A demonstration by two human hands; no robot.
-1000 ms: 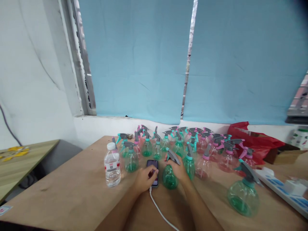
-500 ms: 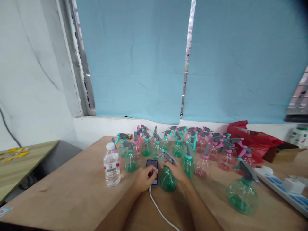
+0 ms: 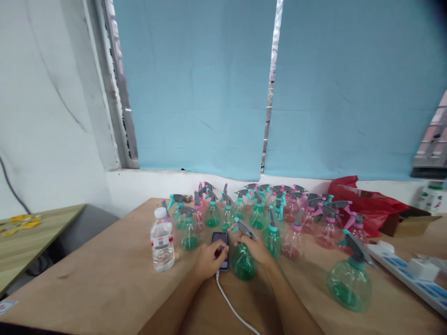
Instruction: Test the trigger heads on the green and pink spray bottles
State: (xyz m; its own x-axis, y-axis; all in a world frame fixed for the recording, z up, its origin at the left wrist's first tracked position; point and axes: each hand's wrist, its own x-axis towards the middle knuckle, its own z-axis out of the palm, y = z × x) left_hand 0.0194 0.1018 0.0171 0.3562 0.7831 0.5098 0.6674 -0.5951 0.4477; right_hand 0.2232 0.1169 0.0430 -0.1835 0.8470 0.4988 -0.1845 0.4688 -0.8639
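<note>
A green spray bottle (image 3: 244, 265) with a grey and teal trigger head stands close in front of me. My right hand (image 3: 252, 243) is closed around its neck, just under the head. To its left a smartphone (image 3: 225, 265) lies face up, its screen lit, with a white charging cable (image 3: 227, 300) running from its lower end. My left hand (image 3: 210, 259) grips at the phone's left side, fingers curled over the screen; the fingertips are partly hidden. Another green spray bottle (image 3: 350, 286) stands apart at the right.
Several green and pink spray bottles (image 3: 258, 216) crowd the back of the wooden table (image 3: 104, 274). A clear water bottle (image 3: 162, 246) stands left of my hands. Right are a power strip (image 3: 407, 272), a red plastic bag (image 3: 370, 204) and a cardboard box (image 3: 412, 221).
Both hands keep their places on the phone and the spray bottle. The view has shifted only very slightly.
</note>
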